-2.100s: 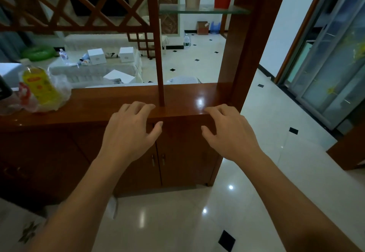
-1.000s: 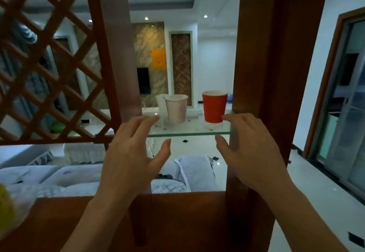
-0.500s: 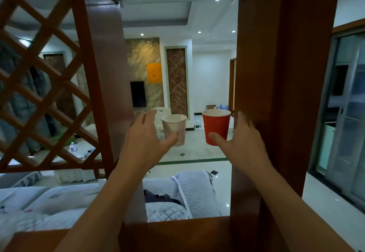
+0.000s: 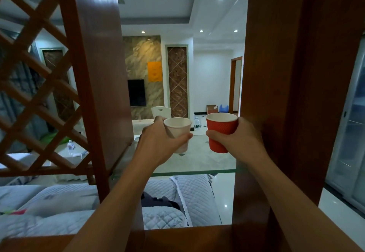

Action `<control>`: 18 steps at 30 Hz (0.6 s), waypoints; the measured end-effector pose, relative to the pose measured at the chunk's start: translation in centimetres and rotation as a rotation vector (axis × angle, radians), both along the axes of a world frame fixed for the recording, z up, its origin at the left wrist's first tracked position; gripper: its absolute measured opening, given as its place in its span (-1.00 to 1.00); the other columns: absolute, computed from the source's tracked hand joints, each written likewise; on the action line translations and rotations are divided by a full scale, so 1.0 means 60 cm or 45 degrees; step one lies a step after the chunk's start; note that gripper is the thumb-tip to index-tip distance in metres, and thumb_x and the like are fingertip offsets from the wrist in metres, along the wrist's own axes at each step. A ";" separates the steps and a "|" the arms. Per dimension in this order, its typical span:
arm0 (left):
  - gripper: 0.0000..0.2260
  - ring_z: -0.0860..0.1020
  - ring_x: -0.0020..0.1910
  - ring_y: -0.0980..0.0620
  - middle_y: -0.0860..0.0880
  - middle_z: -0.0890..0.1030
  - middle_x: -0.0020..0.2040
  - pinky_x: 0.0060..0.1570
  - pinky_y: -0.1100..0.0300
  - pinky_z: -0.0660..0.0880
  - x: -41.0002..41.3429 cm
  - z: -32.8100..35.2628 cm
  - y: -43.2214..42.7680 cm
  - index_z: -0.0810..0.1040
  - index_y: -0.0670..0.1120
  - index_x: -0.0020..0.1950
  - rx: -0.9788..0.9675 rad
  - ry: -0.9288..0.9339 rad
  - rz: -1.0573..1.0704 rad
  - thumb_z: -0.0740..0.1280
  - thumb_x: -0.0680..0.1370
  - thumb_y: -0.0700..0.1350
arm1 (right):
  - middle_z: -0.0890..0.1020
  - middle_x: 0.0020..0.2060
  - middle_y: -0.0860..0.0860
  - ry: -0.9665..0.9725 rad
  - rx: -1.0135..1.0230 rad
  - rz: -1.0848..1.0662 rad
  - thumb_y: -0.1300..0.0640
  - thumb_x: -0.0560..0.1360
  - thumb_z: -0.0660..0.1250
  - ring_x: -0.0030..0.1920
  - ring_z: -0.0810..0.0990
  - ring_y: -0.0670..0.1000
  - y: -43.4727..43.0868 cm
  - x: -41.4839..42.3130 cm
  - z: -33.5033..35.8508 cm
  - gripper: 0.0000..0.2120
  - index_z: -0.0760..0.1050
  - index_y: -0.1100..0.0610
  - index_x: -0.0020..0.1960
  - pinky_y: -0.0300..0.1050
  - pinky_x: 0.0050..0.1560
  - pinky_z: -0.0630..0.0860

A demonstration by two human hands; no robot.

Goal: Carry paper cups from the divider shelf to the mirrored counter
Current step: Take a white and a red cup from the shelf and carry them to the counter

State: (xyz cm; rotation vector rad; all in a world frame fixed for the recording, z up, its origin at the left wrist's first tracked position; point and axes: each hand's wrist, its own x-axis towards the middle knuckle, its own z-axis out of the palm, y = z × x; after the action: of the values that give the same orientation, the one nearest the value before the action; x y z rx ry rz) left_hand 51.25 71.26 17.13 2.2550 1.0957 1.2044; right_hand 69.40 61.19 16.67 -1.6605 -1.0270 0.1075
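My left hand point(image 4: 158, 143) is wrapped around a white paper cup point(image 4: 178, 128), tilting it slightly toward me. A red ribbed paper cup point(image 4: 222, 131) is gripped upright by my right hand point(image 4: 240, 142). Both cups are over the glass divider shelf point(image 4: 197, 172), between the two wooden posts; whether their bases still touch the glass I cannot tell. The mirrored counter is out of sight.
A wide wooden post point(image 4: 286, 93) stands right beside my right hand, and another post point(image 4: 98, 73) with lattice point(image 4: 35, 93) is to the left. The wooden ledge point(image 4: 177, 238) runs below my arms. Quilted sofa cushions point(image 4: 177, 198) lie beyond it.
Both hands rose from the wooden ledge to the glass shelf, then closed around the cups. The view tilted up with them.
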 end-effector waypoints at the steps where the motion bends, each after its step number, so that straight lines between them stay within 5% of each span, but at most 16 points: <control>1: -0.35 0.56 0.04 0.04 0.04 0.59 0.13 -0.11 0.12 0.59 0.002 0.000 0.002 0.41 0.00 0.22 0.005 0.002 -0.003 0.47 0.28 0.31 | 0.50 0.21 -0.02 0.000 0.003 0.007 -0.15 0.26 0.55 0.06 0.46 -0.01 -0.001 -0.001 0.000 -0.23 0.29 0.00 0.35 -0.08 -0.06 0.44; 7: -0.40 0.55 0.02 0.06 0.08 0.58 0.10 -0.12 0.17 0.56 -0.016 0.003 -0.017 0.40 0.02 0.24 0.075 -0.172 -0.075 0.47 0.32 0.25 | 0.51 0.13 -0.07 -0.069 0.097 0.007 -0.17 0.27 0.54 0.05 0.50 -0.01 -0.038 -0.020 0.009 -0.27 0.33 0.00 0.33 -0.12 -0.06 0.50; 12: -0.47 0.52 -0.03 0.31 0.28 0.53 0.01 -0.25 0.48 0.45 -0.062 0.000 -0.074 0.43 0.12 0.19 0.130 -0.347 -0.173 0.44 0.29 0.26 | 0.47 -0.09 -0.28 -0.134 0.233 0.041 -0.22 0.21 0.51 -0.12 0.50 -0.17 -0.091 -0.049 0.009 -0.32 0.39 -0.06 0.25 -0.37 -0.25 0.37; 18: -0.29 0.57 0.06 0.11 0.10 0.58 0.14 -0.16 0.35 0.56 -0.125 -0.041 -0.132 0.44 0.05 0.25 0.097 -0.450 -0.198 0.37 0.20 0.38 | 0.40 -0.05 -0.40 -0.109 0.383 0.074 -0.27 0.17 0.42 -0.11 0.45 -0.30 -0.141 -0.102 -0.029 -0.25 0.34 -0.09 0.29 -0.59 -0.31 0.36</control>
State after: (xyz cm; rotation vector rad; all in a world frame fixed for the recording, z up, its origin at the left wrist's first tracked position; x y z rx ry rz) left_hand 43.74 63.35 14.70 2.0300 0.7395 1.5236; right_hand 63.27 52.71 14.94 -1.3717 -1.0982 -0.0780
